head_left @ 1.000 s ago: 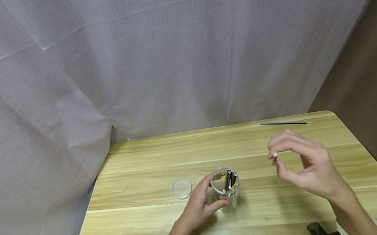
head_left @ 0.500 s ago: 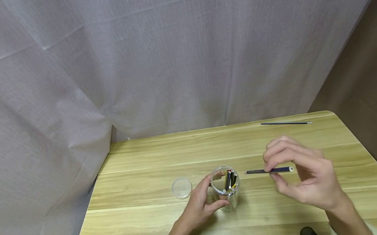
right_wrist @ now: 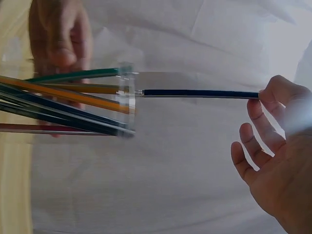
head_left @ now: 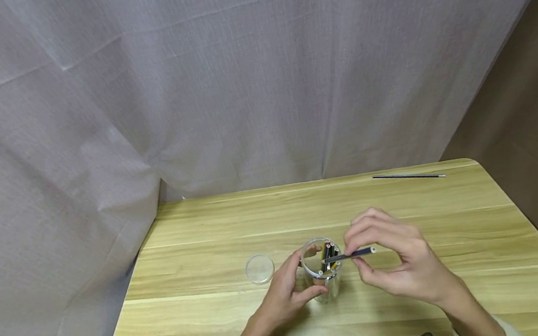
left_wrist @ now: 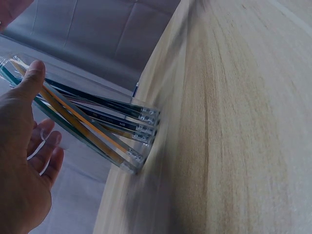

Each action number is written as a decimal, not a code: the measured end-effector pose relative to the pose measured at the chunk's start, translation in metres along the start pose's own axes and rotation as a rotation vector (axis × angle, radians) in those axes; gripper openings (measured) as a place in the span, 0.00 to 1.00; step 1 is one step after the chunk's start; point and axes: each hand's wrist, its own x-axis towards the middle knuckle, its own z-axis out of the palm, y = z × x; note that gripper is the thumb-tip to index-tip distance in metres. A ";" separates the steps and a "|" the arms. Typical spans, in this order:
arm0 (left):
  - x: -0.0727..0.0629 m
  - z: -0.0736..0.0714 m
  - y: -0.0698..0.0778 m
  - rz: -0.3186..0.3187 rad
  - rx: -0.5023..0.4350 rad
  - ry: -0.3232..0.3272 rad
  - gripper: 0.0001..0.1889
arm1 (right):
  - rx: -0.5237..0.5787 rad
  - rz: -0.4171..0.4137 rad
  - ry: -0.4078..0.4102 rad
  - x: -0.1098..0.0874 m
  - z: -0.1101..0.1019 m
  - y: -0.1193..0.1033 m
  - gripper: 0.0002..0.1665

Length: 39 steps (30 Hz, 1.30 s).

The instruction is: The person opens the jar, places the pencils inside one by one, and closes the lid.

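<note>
A clear cylindrical jar (head_left: 333, 291) stands on the table, and my left hand (head_left: 285, 290) grips its side, thumb in front and fingers behind. Several pencils (left_wrist: 105, 117) lean inside it, green, orange and dark ones, with their metal-banded eraser ends at the bottom. My right hand (head_left: 402, 264) pinches a dark blue pencil (right_wrist: 200, 93) near its far end between thumb and forefinger. The pencil's metal-banded eraser end is at the jar's mouth, as the right wrist view shows. The other fingers of that hand are loosely bent.
Left of the jar, a round clear lid (head_left: 259, 269) lies flat on the wooden table (head_left: 207, 321). Another dark pencil (head_left: 408, 176) lies near the table's back edge, at the right. A grey curtain (head_left: 238, 82) hangs behind the table.
My right hand has moved left towards the jar, and the pencil in it has swung round so its eraser end points at the mouth. The left hand and jar have stayed put.
</note>
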 end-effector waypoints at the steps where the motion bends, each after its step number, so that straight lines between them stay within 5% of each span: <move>1: 0.000 0.000 0.000 0.002 0.002 0.001 0.46 | -0.030 0.010 -0.010 -0.004 0.001 0.002 0.08; 23: 0.001 0.001 -0.001 0.026 -0.009 -0.008 0.46 | -0.267 0.111 -0.095 -0.065 0.034 0.026 0.12; 29: 0.000 0.001 -0.002 0.015 -0.014 -0.007 0.46 | -0.284 0.115 -0.083 -0.072 0.037 0.025 0.04; 39: -0.001 0.001 -0.002 0.008 -0.018 -0.007 0.46 | -0.298 0.100 -0.031 -0.075 0.039 0.023 0.11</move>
